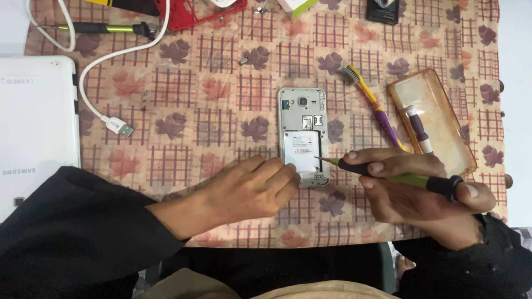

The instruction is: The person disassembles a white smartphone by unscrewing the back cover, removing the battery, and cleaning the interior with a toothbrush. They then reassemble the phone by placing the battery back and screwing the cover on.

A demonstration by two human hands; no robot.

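Observation:
A white phone [302,127] lies face down on the patterned cloth with its back cover off and the battery bay showing. My left hand [252,188] rests at the phone's lower left corner, fingertips touching its edge. My right hand [421,191] grips a green and black screwdriver [396,174]. The screwdriver's tip points left and sits at the phone's right edge, near the lower part.
A purple and yellow toothbrush [372,105] and a clear orange phone case [429,119] lie to the right. A white USB cable [119,126], a white tablet [34,127], a second screwdriver [105,27], a red frame [194,14] and small screws [243,61] lie around.

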